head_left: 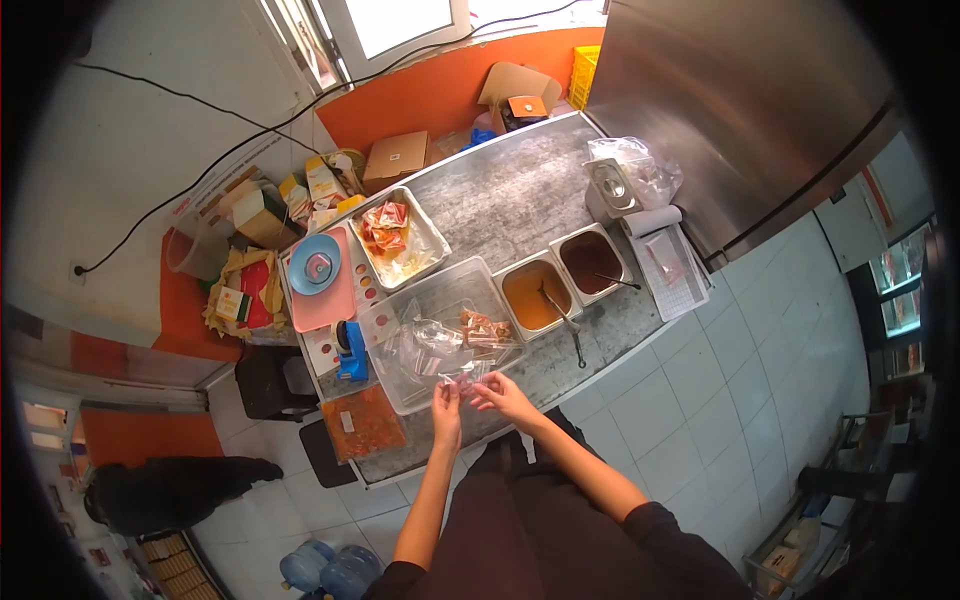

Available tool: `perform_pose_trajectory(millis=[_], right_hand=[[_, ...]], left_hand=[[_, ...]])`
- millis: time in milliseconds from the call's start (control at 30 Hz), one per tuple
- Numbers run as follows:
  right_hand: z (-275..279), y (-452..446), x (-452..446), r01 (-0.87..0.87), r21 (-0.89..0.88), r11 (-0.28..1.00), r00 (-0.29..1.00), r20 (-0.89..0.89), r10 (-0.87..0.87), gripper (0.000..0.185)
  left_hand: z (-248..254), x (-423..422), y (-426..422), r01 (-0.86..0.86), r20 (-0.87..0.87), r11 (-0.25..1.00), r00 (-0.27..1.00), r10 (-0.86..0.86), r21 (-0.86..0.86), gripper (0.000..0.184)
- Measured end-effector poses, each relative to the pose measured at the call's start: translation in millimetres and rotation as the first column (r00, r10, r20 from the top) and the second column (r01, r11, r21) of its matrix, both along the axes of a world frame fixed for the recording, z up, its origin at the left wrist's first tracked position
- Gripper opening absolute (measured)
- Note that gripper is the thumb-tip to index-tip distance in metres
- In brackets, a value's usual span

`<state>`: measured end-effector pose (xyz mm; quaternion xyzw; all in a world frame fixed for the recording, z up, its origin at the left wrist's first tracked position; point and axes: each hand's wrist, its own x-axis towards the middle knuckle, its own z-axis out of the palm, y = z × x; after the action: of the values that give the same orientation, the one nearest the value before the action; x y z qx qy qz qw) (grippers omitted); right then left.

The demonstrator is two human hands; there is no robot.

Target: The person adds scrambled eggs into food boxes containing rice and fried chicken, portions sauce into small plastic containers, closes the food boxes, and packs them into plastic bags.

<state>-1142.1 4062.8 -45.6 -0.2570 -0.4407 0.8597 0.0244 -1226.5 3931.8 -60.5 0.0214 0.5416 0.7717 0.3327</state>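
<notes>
My left hand point(447, 412) and my right hand point(506, 394) meet over the near edge of a clear plastic tub point(405, 393). Between their fingertips is a small clear plastic bag point(463, 381) with a pinkish edge, and both hands look closed on it. Several clear plastic bags point(430, 338) lie loose inside the tub. At the tub's right side sits a packet with reddish-brown contents point(486, 328). Just right of the tub is a metal pan of orange sauce point(530, 295) with a ladle point(562, 315) in it.
A pan of dark sauce point(592, 262) stands beside the orange one. Behind the tub, a metal tray point(428, 232) holds red packets. A blue tape dispenser point(351, 352), an orange-stained board point(362, 422) and a pink tray point(330, 305) with blue bowls are on the left.
</notes>
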Motion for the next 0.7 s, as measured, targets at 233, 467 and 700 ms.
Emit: perform_pose_trajectory(millis=[233, 467, 700], right_hand=[[-24, 36, -8, -0.197, 0.343, 0.918, 0.980, 0.056, 0.189, 0.015], [-18, 64, -5, -0.221, 0.392, 0.893, 0.972, 0.166, 0.168, 0.010], [-22, 96, 33, -0.067, 0.322, 0.944, 0.983, 0.183, 0.008, 0.016]], left_hand=[[5, -27, 18, -0.172, 0.305, 0.984, 0.940, 0.150, 0.044, 0.049], [-99, -85, 37, -0.383, 0.160, 0.916, 0.903, 0.398, -0.120, 0.036], [-58, -94, 33, -0.422, -0.386, 0.370, 0.907, 0.170, -0.827, 0.111]])
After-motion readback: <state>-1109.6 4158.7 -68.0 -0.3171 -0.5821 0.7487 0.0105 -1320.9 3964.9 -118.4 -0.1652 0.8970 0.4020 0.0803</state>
